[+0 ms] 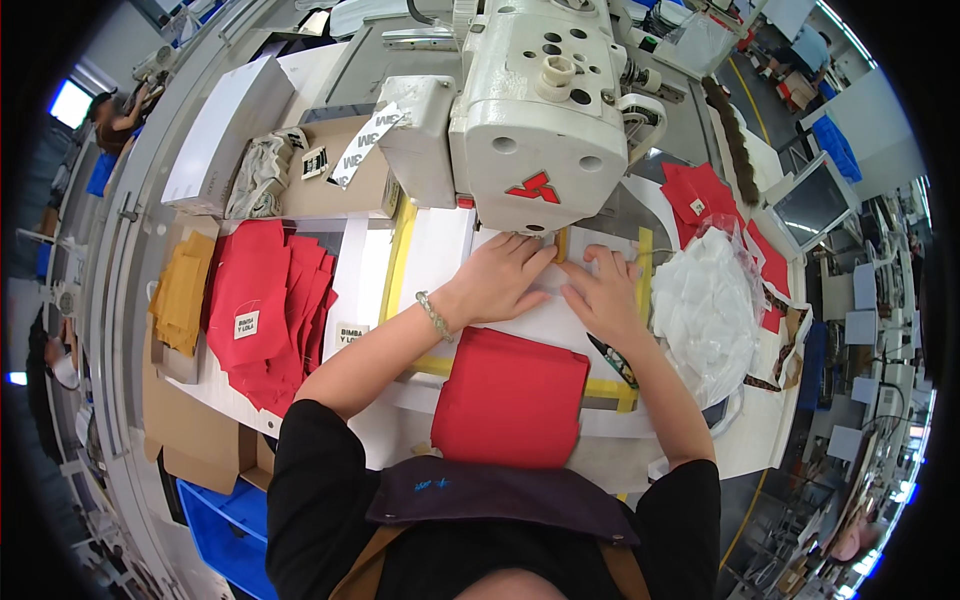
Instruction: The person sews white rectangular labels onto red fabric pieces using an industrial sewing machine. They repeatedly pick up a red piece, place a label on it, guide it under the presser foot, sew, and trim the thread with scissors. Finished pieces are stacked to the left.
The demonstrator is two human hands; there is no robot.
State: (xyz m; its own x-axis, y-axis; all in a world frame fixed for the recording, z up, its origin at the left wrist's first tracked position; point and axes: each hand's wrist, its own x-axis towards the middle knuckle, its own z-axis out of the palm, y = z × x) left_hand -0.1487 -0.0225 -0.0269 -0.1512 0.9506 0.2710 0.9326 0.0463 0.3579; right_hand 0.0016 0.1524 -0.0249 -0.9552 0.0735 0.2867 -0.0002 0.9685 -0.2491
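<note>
A large white sewing machine head (530, 150) stands straight ahead over the work surface. Under its front lies a small mustard-coloured strip (561, 244). My left hand (500, 278) rests palm down left of that strip, fingers stretched toward it, with a beaded bracelet on the wrist. On the right, my right hand (606, 298) touches the white sheet (545, 318) with fingers bent and apart, thumb and forefinger near the strip. Neither hand visibly grips anything. A stack of red fabric pieces (512, 395) lies between my forearms, close to my body.
Left are more red fabric pieces (262, 310) with a pale label, mustard fabric pieces (182, 292) in a box, and a cardboard box (340, 190) holding labels. Right are a plastic bag of white pieces (708, 305) and further red pieces (700, 197). Yellow tape (395, 275) borders the sewing area.
</note>
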